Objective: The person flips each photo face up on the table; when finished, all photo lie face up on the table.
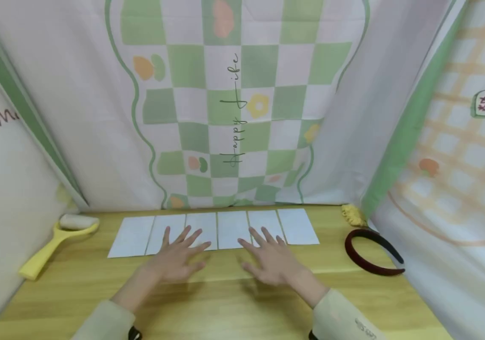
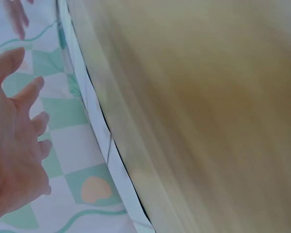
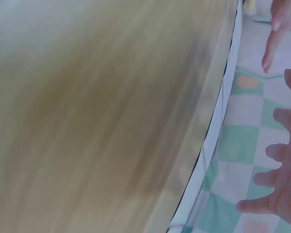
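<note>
Several white rectangular cards [image 1: 133,236] lie side by side in a row near the back of the wooden table. My left hand [image 1: 178,262], fingers spread, hovers in front of the left half of the row and holds nothing. Likewise spread and holding nothing, my right hand [image 1: 273,262] is in front of the right half. Fingertips of both hands overlap the cards in the head view. In the left wrist view the left hand [image 2: 17,141] appears above the tabletop, apart from it. The right wrist view shows the right hand [image 3: 281,165] raised the same way.
A yellow-handled lint roller [image 1: 51,243] lies at the table's left side. On the right are a dark red headband [image 1: 370,264] and a small yellow fringed item [image 1: 353,215]. Curtains with a green checked print [image 1: 225,104] hang behind and beside the wooden table [image 1: 225,311].
</note>
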Motion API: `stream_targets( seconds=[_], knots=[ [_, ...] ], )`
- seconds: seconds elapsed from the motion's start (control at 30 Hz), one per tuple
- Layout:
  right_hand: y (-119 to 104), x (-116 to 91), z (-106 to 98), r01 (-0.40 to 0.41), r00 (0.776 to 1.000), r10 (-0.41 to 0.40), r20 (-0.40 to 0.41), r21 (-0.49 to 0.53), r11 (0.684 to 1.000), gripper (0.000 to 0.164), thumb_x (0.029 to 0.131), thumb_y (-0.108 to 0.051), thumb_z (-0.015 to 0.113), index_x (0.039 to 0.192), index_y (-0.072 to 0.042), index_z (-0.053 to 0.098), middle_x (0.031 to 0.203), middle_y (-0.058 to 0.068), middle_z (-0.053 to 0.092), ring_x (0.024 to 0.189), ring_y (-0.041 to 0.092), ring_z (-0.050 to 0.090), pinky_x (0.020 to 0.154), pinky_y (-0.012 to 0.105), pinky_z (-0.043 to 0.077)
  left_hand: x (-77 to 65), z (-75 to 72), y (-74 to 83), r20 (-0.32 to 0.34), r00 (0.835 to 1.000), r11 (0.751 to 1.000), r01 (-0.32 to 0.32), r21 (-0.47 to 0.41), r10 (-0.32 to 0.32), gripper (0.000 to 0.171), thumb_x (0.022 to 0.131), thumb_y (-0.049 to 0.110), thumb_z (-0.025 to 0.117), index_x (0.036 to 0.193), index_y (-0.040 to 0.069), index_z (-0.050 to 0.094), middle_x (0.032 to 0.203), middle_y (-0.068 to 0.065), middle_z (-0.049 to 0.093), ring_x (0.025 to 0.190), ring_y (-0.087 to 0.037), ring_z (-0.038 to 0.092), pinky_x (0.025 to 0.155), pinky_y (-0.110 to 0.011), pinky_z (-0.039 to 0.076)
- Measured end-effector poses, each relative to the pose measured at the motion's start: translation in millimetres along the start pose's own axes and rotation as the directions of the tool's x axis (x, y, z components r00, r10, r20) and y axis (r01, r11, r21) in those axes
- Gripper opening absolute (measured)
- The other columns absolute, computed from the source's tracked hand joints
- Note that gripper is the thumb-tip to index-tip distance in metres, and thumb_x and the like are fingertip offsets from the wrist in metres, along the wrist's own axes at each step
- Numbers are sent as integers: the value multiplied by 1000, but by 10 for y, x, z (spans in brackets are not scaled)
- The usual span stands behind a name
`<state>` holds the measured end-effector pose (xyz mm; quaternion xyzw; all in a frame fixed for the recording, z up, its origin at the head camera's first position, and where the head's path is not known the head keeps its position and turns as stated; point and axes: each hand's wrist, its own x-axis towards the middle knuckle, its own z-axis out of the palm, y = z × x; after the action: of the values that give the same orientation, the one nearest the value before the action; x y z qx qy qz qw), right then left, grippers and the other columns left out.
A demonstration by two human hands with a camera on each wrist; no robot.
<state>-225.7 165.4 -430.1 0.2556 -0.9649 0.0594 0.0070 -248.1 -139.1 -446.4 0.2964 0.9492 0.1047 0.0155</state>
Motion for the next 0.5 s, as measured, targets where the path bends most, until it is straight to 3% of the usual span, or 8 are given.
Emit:
stream_targets(
  seconds=[0.2,0.5],
  knots=[
    [326,-33,-99,-110,994,110,8,-29,993,63,105,-54,47,161,-27,38,172,17,28,154,53,30,114,78,36,407,61,165,34,998,998,-56,-26,57,58,107,50,46,159,25,44,173,-16,24,161,-48,15,121,-83,-2],
    [712,39,-171,-261,965,261,-6,23,965,70,106,-58,41,165,-22,29,172,20,24,154,56,29,115,78,35,1007,100,609,108,991,997,-77,1,76,61,107,56,42,161,28,38,175,-11,20,164,-41,13,125,-78,-2]
  ],
)
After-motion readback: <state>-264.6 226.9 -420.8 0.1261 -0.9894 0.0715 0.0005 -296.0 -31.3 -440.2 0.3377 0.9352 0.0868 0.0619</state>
